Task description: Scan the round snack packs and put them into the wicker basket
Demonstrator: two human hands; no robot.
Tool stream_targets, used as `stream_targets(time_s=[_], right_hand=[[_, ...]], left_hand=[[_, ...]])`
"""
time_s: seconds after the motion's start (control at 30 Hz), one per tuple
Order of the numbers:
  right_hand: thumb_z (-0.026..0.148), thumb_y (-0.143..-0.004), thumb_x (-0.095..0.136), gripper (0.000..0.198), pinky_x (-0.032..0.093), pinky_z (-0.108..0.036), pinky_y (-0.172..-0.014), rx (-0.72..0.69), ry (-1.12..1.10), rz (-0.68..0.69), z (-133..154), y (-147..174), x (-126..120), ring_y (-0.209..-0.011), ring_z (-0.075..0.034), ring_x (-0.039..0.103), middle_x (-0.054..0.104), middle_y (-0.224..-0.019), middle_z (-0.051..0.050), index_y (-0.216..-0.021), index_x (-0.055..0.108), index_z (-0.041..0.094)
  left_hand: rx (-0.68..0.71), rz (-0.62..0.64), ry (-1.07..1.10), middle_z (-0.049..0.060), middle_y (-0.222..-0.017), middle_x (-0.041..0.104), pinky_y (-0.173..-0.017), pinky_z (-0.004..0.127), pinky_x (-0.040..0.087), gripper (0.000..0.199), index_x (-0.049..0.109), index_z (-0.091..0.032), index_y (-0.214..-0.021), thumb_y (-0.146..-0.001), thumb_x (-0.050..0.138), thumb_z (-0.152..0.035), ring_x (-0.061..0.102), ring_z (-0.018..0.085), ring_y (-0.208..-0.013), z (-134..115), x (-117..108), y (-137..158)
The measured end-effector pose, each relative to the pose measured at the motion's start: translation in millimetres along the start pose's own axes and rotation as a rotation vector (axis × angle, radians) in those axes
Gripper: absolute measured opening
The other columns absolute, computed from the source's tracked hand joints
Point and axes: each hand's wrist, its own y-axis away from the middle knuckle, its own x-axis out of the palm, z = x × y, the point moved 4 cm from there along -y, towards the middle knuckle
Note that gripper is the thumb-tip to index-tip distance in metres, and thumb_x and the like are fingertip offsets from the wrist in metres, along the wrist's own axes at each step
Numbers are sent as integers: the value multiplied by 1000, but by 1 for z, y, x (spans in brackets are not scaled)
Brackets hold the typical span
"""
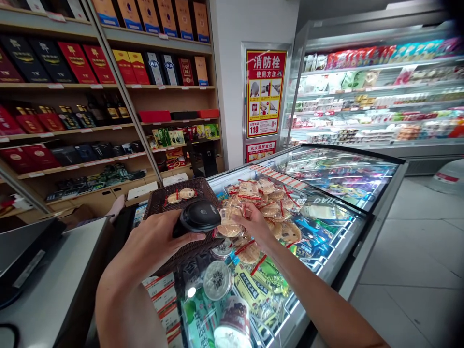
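Observation:
My left hand (159, 239) is closed around a black handheld barcode scanner (200, 216), its head pointing right. My right hand (256, 224) pinches a clear-wrapped round pastry (229, 221) with red packet edges, just right of the scanner. More wrapped pastries (271, 205) lie in a heap on the glass-topped freezer (362, 220), beyond and beside my right hand. Behind the scanner stands a dark woven basket (207, 189), with a few wrapped pastries (180, 195) inside it. My left hand and the scanner hide part of the basket.
Tubs (218, 280) and colourful ice-cream packs show through the freezer glass below my hands. A counter with a black device (27, 258) is at left. Shelves of boxed bottles (78, 63) line the left wall; an open chiller (369, 96) stands at back right.

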Motion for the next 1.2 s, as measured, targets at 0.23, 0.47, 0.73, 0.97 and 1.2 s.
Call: stream_targets(time_s=[0.23, 0.47, 0.73, 0.97, 1.2], right_hand=[[43, -69, 81, 52, 53, -27, -71, -83, 76, 23, 3, -3, -5, -83, -17, 67, 71, -99, -2, -110, 55, 24], [44, -74, 77, 47, 52, -30, -82, -151, 163, 38, 1, -6, -6, -94, -18, 66, 70, -105, -4, -111, 57, 24], [45, -72, 80, 45, 50, -32, -86, -75, 821, 598, 35, -9, -69, -100, -23, 64, 69, -110, -5, -109, 67, 22], [27, -62, 83, 39, 48, -29, -75, 163, 1147, 601, 23, -15, -100, -87, -21, 64, 69, -96, -5, -95, 64, 18], [36, -76, 74, 28, 50, -31, -76, -86, 877, 565, 33, -8, -62, -82, -18, 64, 69, -90, -3, -95, 63, 20]], left_hand=[[50, 20, -77, 6, -97, 73, -82, 37, 42, 53, 64, -25, -118, -85, 55, -66, 66, 31, -94, 8, 14, -6], [40, -2, -74, 6, -98, 74, -83, 36, 43, 54, 67, -25, -113, -83, 55, -69, 67, 31, -98, 6, 11, -7], [-15, -34, -57, 4, -95, 76, -72, 35, 44, 52, 70, -30, -100, -77, 55, -74, 68, 31, -91, 20, 8, -8], [-58, -64, -68, 2, -78, 72, -66, 32, 42, 52, 71, -30, -92, -76, 54, -76, 67, 27, -78, 39, 7, -8], [-219, -114, -105, 0, -68, 65, -66, 29, 38, 57, 68, -22, -83, -79, 47, -76, 62, 22, -70, 81, -5, 6]])
